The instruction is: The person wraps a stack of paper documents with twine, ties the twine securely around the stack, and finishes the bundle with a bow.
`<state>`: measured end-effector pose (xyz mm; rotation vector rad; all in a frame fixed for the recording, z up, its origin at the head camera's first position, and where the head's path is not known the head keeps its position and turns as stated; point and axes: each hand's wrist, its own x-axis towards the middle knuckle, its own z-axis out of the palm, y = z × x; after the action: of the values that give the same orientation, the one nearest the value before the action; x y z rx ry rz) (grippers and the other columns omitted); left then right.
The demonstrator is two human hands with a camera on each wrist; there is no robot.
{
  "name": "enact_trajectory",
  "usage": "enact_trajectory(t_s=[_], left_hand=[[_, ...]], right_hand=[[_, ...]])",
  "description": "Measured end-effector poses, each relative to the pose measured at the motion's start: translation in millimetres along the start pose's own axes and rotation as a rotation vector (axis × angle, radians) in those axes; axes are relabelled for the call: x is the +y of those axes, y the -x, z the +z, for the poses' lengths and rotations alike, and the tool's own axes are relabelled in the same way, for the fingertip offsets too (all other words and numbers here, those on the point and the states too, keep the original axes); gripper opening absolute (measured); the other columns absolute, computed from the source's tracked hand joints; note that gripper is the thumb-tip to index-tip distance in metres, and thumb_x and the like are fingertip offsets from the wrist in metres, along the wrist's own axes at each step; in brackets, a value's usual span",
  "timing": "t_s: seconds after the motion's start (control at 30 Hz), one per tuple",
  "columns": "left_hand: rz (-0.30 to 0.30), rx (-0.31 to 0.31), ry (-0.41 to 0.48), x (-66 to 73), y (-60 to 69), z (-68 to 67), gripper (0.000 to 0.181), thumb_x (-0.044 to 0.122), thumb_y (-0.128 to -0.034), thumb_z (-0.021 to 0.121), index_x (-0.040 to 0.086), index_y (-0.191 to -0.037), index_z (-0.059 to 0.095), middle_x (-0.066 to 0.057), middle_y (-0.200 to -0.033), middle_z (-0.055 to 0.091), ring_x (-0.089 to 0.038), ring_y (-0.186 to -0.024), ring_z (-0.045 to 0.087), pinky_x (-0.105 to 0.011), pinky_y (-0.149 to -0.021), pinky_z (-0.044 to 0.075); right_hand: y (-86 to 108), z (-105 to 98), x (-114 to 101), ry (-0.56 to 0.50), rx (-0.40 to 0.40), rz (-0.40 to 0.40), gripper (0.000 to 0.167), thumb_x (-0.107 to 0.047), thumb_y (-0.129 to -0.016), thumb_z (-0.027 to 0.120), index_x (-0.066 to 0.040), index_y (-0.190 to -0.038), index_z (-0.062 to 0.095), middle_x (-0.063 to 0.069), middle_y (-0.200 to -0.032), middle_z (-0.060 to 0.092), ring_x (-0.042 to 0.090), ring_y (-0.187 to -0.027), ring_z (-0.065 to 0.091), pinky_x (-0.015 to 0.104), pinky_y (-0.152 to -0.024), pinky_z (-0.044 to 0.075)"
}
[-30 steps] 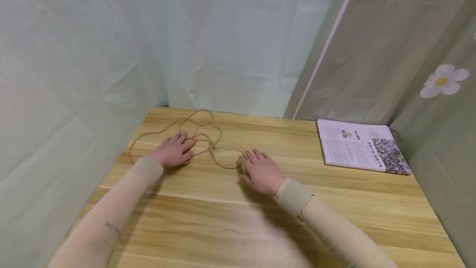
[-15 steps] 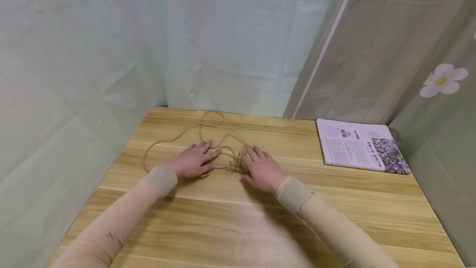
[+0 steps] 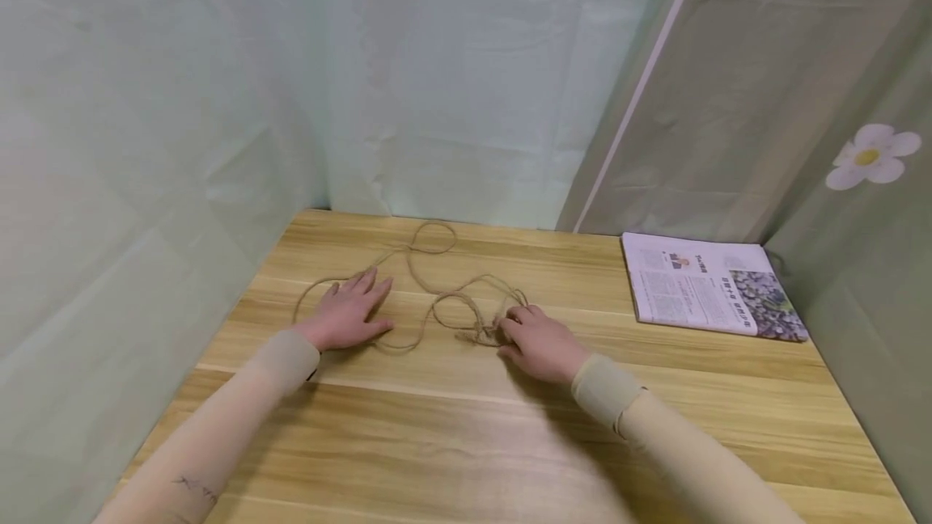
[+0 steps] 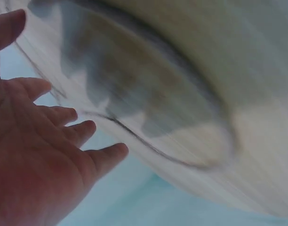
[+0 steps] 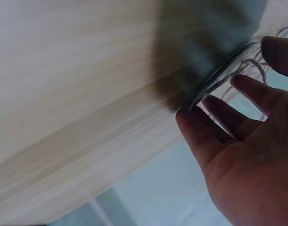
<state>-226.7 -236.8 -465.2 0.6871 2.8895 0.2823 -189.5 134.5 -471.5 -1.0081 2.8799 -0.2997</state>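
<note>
A length of thin brown twine (image 3: 453, 294) lies in loose loops on the wooden table, with a tangled, frayed bunch near its right end. My left hand (image 3: 345, 315) is over the twine's left loop, fingers spread; in the left wrist view the palm (image 4: 40, 155) and fingers hold nothing, and a blurred curve of twine (image 4: 153, 148) runs beside them. At the bunch, my right hand (image 3: 542, 342) touches the strands with bent fingertips. The right wrist view has these fingers (image 5: 219, 113) relaxed and apart against several strands (image 5: 224, 75), the thumb separate from them.
A folded newspaper (image 3: 688, 281) with a flower photo lies at the table's back right. Pale curtains (image 3: 473, 87) stand close behind and along both sides of the wooden table (image 3: 408, 435).
My right hand has moved slightly right, its fingers more bent, and the frayed bunch has shifted right. My left hand went right, then back left. The twine's loops have spread out.
</note>
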Motion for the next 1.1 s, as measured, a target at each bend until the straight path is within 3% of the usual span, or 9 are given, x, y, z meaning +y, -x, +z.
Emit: enact_trajectory(t_s=[0.13, 0.37, 0.47, 0.73, 1.1], left_hand=[[-0.059, -0.001, -0.026, -13.1, 12.4, -3.7, 0.073, 0.042, -0.1016, 0.061, 0.0, -0.156, 0.037, -0.034, -0.16, 0.025, -0.055, -0.145, 0.024, -0.075, -0.11, 0.022], [-0.022, 0.005, 0.001, -26.1, 21.8, -0.4, 0.07, 0.036, -0.1034, 0.059, -0.013, -0.15, 0.039, -0.038, -0.156, 0.03, -0.055, -0.143, 0.028, -0.066, -0.115, 0.024], [-0.04, -0.002, 0.02, -30.6, 22.3, 0.7, 0.075, 0.039, -0.1038, 0.058, -0.014, -0.151, 0.035, -0.038, -0.157, 0.026, -0.056, -0.144, 0.024, -0.065, -0.115, 0.024], [-0.143, -0.051, 0.007, -43.2, 23.5, -4.2, 0.085, 0.06, -0.1011, 0.051, 0.002, -0.159, 0.032, -0.036, -0.161, 0.018, -0.059, -0.145, 0.018, -0.078, -0.107, 0.021], [-0.144, -0.035, 0.043, -59.4, 27.7, -6.8, 0.093, 0.063, -0.0979, 0.056, 0.0, -0.16, 0.028, -0.038, -0.161, 0.014, -0.058, -0.146, 0.013, -0.076, -0.111, 0.014]], right_hand=[[22.6, -0.5, 17.1, 0.011, 0.088, -0.032, 0.026, -0.019, -0.096, 0.073, -0.008, -0.12, 0.067, 0.009, -0.113, 0.059, 0.03, -0.102, 0.056, 0.045, -0.084, 0.053], [63.9, -0.1, 40.7, 0.016, 0.189, -0.007, 0.018, -0.013, -0.09, 0.079, -0.011, -0.104, 0.066, 0.001, -0.098, 0.057, 0.024, -0.091, 0.057, 0.042, -0.078, 0.052], [80.1, -1.6, 50.5, 0.006, 0.208, 0.017, 0.018, -0.013, -0.089, 0.08, -0.013, -0.099, 0.064, -0.002, -0.094, 0.056, 0.021, -0.086, 0.056, 0.04, -0.076, 0.051], [119.5, -15.4, 76.8, -0.096, 0.162, 0.145, 0.019, -0.012, -0.089, 0.08, -0.013, -0.099, 0.065, -0.004, -0.094, 0.059, 0.016, -0.087, 0.06, 0.041, -0.078, 0.054], [160.8, -26.8, 101.5, -0.112, 0.105, 0.342, 0.016, -0.02, -0.091, 0.079, -0.014, -0.099, 0.067, -0.002, -0.093, 0.062, 0.022, -0.088, 0.062, 0.048, -0.079, 0.054]])
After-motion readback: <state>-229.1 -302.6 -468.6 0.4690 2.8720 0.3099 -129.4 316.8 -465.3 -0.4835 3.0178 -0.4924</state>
